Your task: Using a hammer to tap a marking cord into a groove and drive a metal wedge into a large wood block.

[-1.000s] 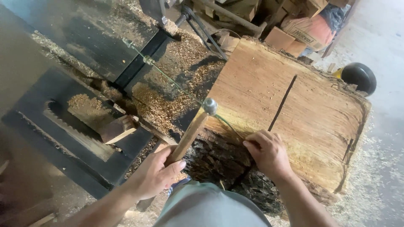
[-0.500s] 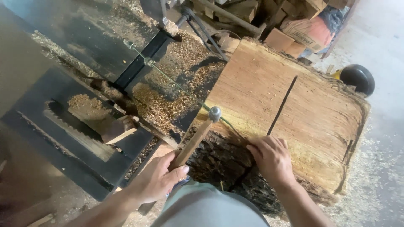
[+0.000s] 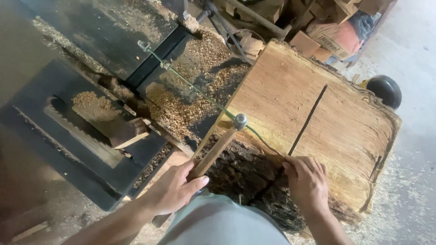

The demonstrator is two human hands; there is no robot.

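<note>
I am looking down into a woodworking shop, sawdust thick over a dark saw table and pale concrete floor off to one side.

Nearest me, my left hand is wrapped around the lower end of a wooden handle, fingers curled and thumb pressed along its side. Just above those fingers the handle rises to a small metal cap. A thin green cord runs from that cap away across the sawdust to a fitting at the table's far edge. My right hand lies with fingers pressed together and bent over the near bark edge of a large wood slab; I cannot tell whether it pinches the cord there.

The slab sits directly beyond the right fingertips, tilted, with a dark straight line running up its face from just above them. I judge it heavy, stiff and rough, its bark crumbly, best gripped on firm edge wood. The handle looks light and rigid, easily held low.

Farther off lie boxes and a black wheel.

Against half a second ago, the cap has shifted slightly up the slab's edge, and the right hand has stayed put.
</note>
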